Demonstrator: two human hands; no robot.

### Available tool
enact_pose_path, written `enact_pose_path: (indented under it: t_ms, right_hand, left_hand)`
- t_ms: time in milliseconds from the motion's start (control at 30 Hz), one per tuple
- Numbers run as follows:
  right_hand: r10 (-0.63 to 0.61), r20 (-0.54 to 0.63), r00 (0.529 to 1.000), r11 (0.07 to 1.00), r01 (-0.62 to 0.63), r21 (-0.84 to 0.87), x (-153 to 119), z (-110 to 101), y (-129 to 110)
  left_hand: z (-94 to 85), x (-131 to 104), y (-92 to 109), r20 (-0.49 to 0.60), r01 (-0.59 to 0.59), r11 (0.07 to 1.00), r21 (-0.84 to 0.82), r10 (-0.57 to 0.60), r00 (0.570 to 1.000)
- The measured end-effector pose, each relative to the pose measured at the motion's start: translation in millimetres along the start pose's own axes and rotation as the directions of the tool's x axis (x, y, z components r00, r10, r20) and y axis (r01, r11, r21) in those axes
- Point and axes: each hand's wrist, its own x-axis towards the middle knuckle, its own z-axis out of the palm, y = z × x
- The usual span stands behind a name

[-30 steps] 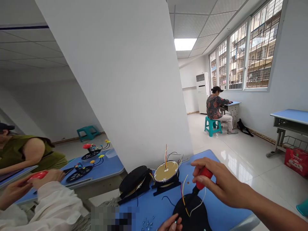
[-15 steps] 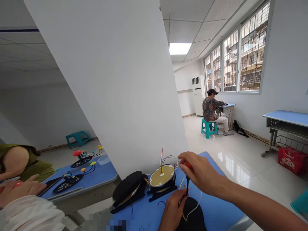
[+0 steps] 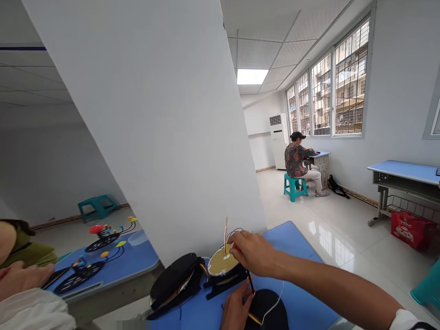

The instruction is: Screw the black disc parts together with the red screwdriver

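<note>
My right hand is closed round the handle of a screwdriver, its dark shaft slanting down. The handle is hidden by the fingers. The tip meets the edge of a black rounded part near the bottom of the view. My left hand grips that part's left side, its thumb and forefinger beside the tip. A white wire and yellow wires lie across the part. Just behind stands a round unit with a tan disc, wires rising from its middle. Left of it leans a black round unit.
A white pillar rises behind the blue desk. On another desk at left are planet-like models, with a co-worker's hands nearby. Another person sits by the windows. A red bag is at right.
The view has turned slightly, shifting everything left. My right hand has rolled over the screwdriver, hiding the red handle. My left hand stays at the black part.
</note>
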Motion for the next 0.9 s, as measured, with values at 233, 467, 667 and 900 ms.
enact_pose_path:
  t_ms: [233, 467, 667, 900]
  right_hand:
    - [0.001, 0.018, 1.000, 0.999, 0.000, -0.043, 9, 12, 3]
    - [0.015, 0.046, 0.999, 0.996, -0.011, -0.092, 17, 16, 0]
    - [0.008, 0.104, 0.994, 0.990, 0.006, -0.140, 19, 12, -4]
    - [-0.072, 0.253, 0.965, 0.976, 0.121, -0.183, 25, -11, -9]
  left_hand:
    - [0.8, -5, -5, 0.052, -0.024, 0.992, 0.127, 0.017, 0.998]
    - [0.5, -6, -4, 0.051, -0.039, 0.993, 0.109, 0.034, 0.998]
    - [2.3, -7, -8, 0.021, -0.091, 0.986, 0.140, 0.089, 0.996]
    - [1.0, -13, -29, -0.227, -0.213, 0.912, 0.351, 0.304, 0.925]
